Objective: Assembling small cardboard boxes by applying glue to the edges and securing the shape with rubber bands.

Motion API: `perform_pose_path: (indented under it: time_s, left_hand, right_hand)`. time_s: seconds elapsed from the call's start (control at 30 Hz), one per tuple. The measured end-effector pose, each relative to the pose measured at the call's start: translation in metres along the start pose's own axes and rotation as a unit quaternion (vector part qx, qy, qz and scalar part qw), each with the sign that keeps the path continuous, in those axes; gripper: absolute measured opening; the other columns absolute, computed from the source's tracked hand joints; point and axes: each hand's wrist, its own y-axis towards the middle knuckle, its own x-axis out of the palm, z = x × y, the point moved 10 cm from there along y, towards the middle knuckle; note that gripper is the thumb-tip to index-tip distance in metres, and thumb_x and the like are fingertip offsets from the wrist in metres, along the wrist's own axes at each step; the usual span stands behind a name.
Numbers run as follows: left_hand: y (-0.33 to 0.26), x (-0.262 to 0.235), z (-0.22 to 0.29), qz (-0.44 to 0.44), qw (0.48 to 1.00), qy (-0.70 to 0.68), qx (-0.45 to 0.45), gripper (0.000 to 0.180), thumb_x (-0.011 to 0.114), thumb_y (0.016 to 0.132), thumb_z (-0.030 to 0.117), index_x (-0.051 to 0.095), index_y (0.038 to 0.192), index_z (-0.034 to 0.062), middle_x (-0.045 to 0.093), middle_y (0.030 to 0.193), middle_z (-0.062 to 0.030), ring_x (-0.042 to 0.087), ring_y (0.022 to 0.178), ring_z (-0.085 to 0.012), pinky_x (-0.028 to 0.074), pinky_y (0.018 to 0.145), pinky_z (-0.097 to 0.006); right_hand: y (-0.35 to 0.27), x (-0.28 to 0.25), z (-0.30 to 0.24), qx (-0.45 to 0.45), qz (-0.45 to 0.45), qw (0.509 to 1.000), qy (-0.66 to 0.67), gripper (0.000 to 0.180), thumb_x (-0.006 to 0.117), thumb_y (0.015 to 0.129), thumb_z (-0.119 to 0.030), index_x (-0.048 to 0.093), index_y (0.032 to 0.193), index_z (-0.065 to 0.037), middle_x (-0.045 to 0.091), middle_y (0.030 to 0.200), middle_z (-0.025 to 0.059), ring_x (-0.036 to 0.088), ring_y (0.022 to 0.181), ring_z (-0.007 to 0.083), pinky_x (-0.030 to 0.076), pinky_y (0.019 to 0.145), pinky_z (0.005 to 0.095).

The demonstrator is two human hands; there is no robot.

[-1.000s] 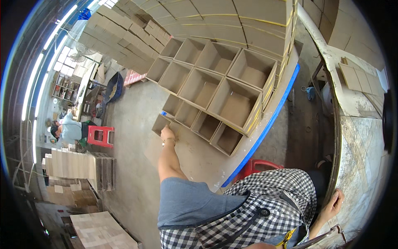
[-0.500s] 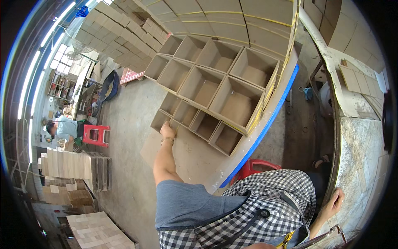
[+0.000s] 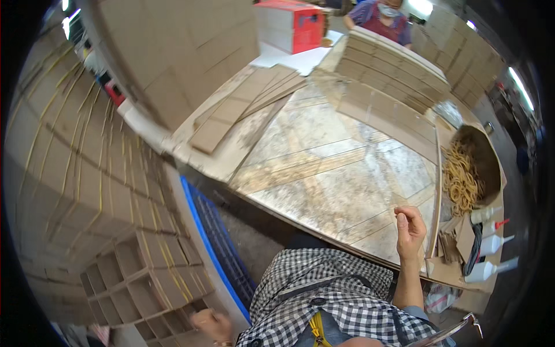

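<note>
My right hand [image 3: 410, 229] is raised over the near right part of a stained worktable [image 3: 312, 153]. Its fingers curl loosely, and nothing shows in them. At the lower left, my left hand [image 3: 212, 324] is smeared by motion beside a stack of brown cardboard boxes with open compartments [image 3: 144, 294]. Whether it holds anything cannot be made out. A clear-looking flat sheet or panel edge [image 3: 388, 118] crosses the far right of the table. Flat cardboard strips [image 3: 231, 118] lie at its far left.
A carton of yellow rubber bands [image 3: 462, 179] and white squeeze bottles [image 3: 491, 244] stand at the right edge. Across the table, a masked person [image 3: 384, 20] is behind stacked cardboard panels [image 3: 393, 66]. A red and white box [image 3: 289, 26] sits at the back. A blue-edged pallet [image 3: 217, 243] is left of me.
My view has swung right, from the boxes to the worktable. My left hand has come away from the small compartment it touched. My right hand has lifted from the table's edge.
</note>
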Motion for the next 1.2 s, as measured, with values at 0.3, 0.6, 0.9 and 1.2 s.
perform_pose_path:
  time_s: [0.3, 0.6, 0.9, 1.2]
  left_hand:
    - [0.136, -0.090, 0.446, 0.095, 0.758, -0.298, 0.573, 0.030, 0.063, 0.072, 0.000, 0.056, 0.100, 0.0046, 0.055, 0.109, -0.0160, 0.051, 0.102, -0.0363, 0.041, 0.090, -0.045]
    - [0.253, 0.048, 0.685, -0.062, 0.732, -0.159, 0.659, 0.040, 0.070, 0.073, 0.012, 0.057, 0.110, 0.0062, 0.052, 0.122, -0.0175, 0.048, 0.113, -0.0356, 0.040, 0.095, -0.042]
    - [0.258, 0.068, 0.732, 0.095, 0.700, 0.014, 0.707, 0.038, 0.063, 0.082, 0.032, 0.057, 0.111, 0.0084, 0.054, 0.120, -0.0174, 0.045, 0.117, -0.0311, 0.040, 0.088, -0.042]
    - [0.297, 0.092, 0.725, -0.127, 0.903, -0.126, 0.390, 0.044, 0.048, 0.092, 0.045, 0.059, 0.091, 0.0022, 0.064, 0.091, -0.0113, 0.060, 0.091, -0.0253, 0.048, 0.066, -0.042]
  right_hand:
    - [-0.031, -0.185, 0.014, 0.031, 0.113, 0.916, -0.383, 0.032, 0.065, 0.073, -0.004, 0.057, 0.104, 0.000, 0.056, 0.109, 0.0177, 0.053, 0.103, 0.0358, 0.042, 0.089, 0.0403]
    - [-0.057, -0.274, 0.115, 0.275, -0.058, 0.872, -0.400, 0.122, 0.080, 0.038, -0.056, 0.032, 0.140, -0.008, 0.029, 0.146, 0.0190, 0.022, 0.137, 0.0366, 0.013, 0.110, 0.0541]
    - [-0.065, -0.280, 0.113, 0.333, -0.172, 0.838, -0.396, 0.137, 0.086, 0.029, -0.046, 0.022, 0.144, -0.008, 0.023, 0.148, 0.0203, 0.017, 0.138, 0.0377, 0.012, 0.110, 0.0543]
    - [-0.061, -0.287, 0.091, 0.337, -0.165, 0.841, -0.389, 0.094, 0.083, 0.049, -0.019, 0.043, 0.133, -0.006, 0.044, 0.136, 0.0176, 0.033, 0.132, 0.0350, 0.021, 0.109, 0.0501]
